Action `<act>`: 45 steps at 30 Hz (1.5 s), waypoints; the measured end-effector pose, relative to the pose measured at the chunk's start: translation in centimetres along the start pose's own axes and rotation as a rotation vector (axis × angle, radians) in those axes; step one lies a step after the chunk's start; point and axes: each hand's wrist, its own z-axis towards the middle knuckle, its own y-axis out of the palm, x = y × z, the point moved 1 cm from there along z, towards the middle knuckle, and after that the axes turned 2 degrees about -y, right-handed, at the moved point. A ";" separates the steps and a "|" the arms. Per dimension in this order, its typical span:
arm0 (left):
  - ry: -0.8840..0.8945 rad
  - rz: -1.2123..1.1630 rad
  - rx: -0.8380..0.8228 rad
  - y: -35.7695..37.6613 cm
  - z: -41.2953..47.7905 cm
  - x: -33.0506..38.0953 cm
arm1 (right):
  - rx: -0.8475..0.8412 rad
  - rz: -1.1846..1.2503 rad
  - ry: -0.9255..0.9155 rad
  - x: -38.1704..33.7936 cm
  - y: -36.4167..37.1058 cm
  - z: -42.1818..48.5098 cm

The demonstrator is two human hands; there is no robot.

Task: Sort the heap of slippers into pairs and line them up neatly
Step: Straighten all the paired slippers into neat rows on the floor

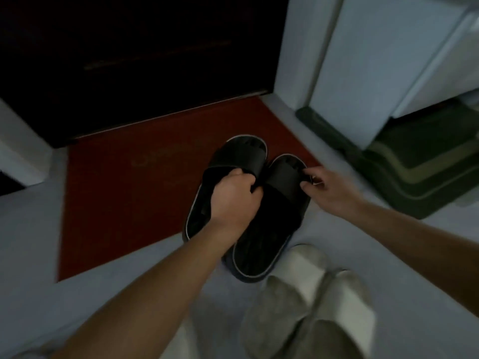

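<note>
While my left hand (233, 195) curled round the strap of the left black slipper (243, 151) and my right hand (329, 187) pinched the strap edge of the right black slipper (259, 255), the two touched, toes beyond my knuckles over the red mat (124, 193). That thin pinch, I judged, might slip and skew the pair, or heels nudge the pale slippers (305, 294) behind my wrists.

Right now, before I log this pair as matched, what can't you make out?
All head view.
Midsole of the left black slipper: hidden by the left hand and forearm.
Strap edge of the right black slipper: covered by fingers of the right hand.
The pale slippers: blurred, cut off by the bottom edge.
Lettering on the red mat: too dim to read.
</note>
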 end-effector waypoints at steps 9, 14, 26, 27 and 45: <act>-0.430 -0.309 -0.122 23.1 0.9 22.7 | 0.024 -0.064 0.205 21.2 -11.7 6.6; -0.480 -0.217 -0.355 28.2 1.5 22.5 | -0.194 -0.156 0.173 25.2 -9.0 10.7; -0.422 -0.058 -0.269 17.1 -0.1 10.5 | -0.225 -0.039 -0.350 16.7 -2.3 9.5; -0.438 -0.031 -0.283 14.9 -1.0 8.7 | -0.285 -0.056 -0.391 15.1 -1.8 8.8; -0.276 0.050 -0.841 14.8 -18.0 3.2 | -0.788 -0.762 -0.215 9.3 6.0 -2.7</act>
